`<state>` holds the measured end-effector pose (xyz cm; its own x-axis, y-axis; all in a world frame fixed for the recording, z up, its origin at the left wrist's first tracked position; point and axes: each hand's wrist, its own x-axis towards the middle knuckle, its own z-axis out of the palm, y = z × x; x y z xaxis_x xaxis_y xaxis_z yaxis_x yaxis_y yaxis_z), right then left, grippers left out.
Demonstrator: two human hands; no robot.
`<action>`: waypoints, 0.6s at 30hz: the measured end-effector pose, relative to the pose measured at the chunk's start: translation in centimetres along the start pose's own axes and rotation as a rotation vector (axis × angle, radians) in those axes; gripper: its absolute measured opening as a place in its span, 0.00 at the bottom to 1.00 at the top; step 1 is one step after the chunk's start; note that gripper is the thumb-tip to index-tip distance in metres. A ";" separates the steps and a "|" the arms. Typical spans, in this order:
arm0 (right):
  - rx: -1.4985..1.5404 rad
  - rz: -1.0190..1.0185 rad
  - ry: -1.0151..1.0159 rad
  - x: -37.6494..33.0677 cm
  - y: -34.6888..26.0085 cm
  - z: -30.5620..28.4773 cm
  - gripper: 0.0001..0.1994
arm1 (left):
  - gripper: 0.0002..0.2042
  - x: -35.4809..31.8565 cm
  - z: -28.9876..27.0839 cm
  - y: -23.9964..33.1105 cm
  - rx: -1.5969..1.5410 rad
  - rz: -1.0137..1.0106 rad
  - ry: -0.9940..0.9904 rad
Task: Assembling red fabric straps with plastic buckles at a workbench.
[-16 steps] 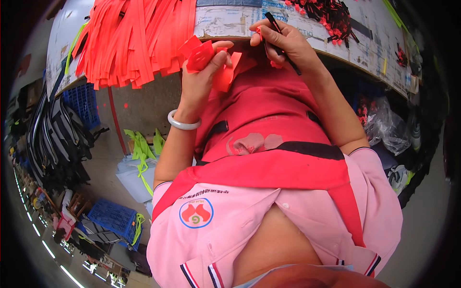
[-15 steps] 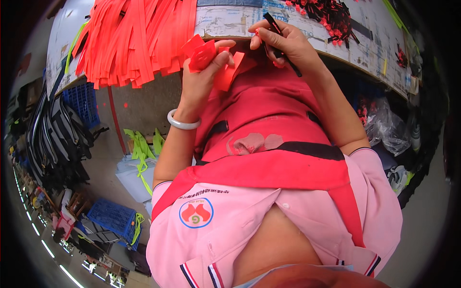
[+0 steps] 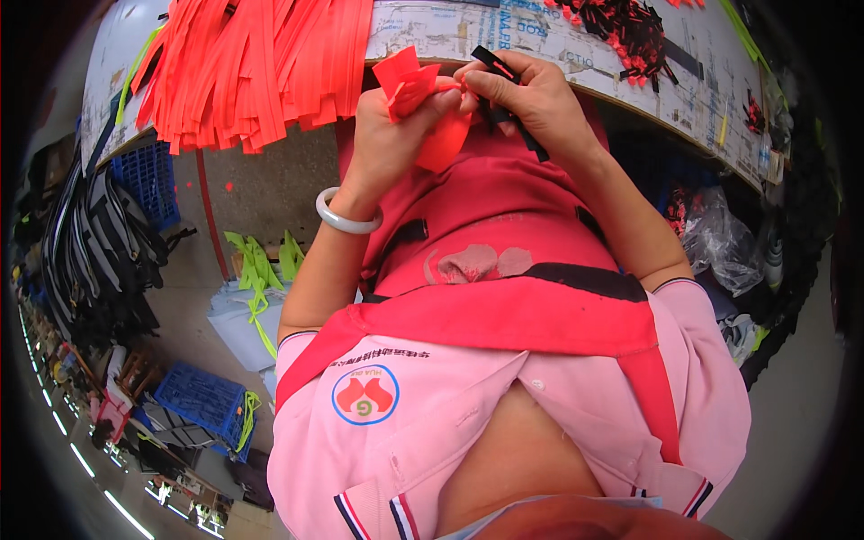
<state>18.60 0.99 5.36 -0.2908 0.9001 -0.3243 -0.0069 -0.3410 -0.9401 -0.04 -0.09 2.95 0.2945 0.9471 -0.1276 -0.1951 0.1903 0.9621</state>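
At upper centre of the frame, pinches folded red fabric (image 3: 407, 83) in left hand (image 3: 394, 130) and curls right hand (image 3: 551, 106) around slim black strap (image 3: 494, 63), probably light, soft and pliant, so best gripped near the edges.

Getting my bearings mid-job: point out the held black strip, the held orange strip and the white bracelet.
Held black strip (image 3: 489, 60): head view, its upper end.
Held orange strip (image 3: 445, 144): head view, its hanging lower flap.
White bracelet (image 3: 347, 224): head view, lower curve of its band.
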 end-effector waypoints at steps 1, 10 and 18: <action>-0.001 0.001 -0.002 0.0 0.0 0.0 0.13 | 0.06 0.0 0.0 -0.1 0.005 0.002 -0.005; -0.004 0.068 -0.080 0.6 0.4 -0.6 0.12 | 0.06 0.1 -0.1 -1.0 0.112 0.079 -0.028; 0.132 0.122 0.069 0.7 2.2 -2.3 0.16 | 0.08 0.4 -0.2 -0.3 0.126 0.128 0.036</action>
<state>20.62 1.51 2.79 -0.2309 0.8649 -0.4457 -0.1026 -0.4772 -0.8728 -0.05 0.24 2.59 0.2404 0.9706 -0.0087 -0.1094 0.0360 0.9933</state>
